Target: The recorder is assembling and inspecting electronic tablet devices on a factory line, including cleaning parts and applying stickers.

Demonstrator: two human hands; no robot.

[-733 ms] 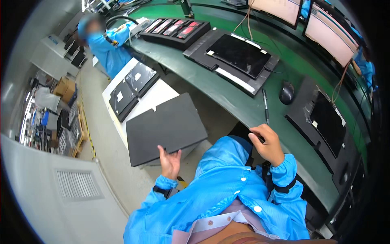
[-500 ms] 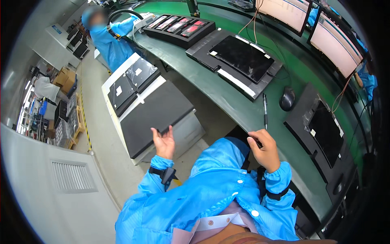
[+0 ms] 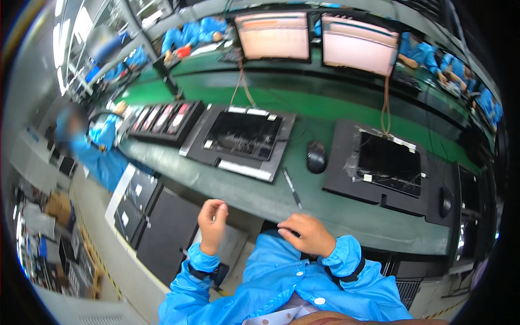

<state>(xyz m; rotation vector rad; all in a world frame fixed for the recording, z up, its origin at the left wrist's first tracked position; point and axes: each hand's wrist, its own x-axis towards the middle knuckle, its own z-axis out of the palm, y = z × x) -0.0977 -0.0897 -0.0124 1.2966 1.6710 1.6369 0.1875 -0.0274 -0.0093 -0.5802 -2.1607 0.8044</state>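
Above the gap between the table and a low white-topped stand, my left hand (image 3: 212, 226) is raised with loosely curled fingers and nothing visible in it. It is nearest to a flat black board (image 3: 169, 232) lying on the stand. My right hand (image 3: 307, 234) hovers at the table's near edge, thumb and fingers bent with a gap between them, and holds nothing I can see. A black pen (image 3: 292, 188) lies on the green table (image 3: 319, 203) just beyond it. Two black screen panels, the left panel (image 3: 244, 134) and the right panel (image 3: 390, 164), rest on dark foam bases.
A black mouse (image 3: 316, 157) sits between the panels. At the left is a black tray (image 3: 165, 123) with several red-and-silver parts. Two monitors, left (image 3: 273, 37) and right (image 3: 358, 44), stand behind, cables hanging down. A co-worker in a blue sleeve (image 3: 100, 157) is at the far left.
The view has swung to the right and up, bringing the table to the middle. My left hand has left the black board's edge and turned upward, its fingers curling. My right hand stays near the table edge.
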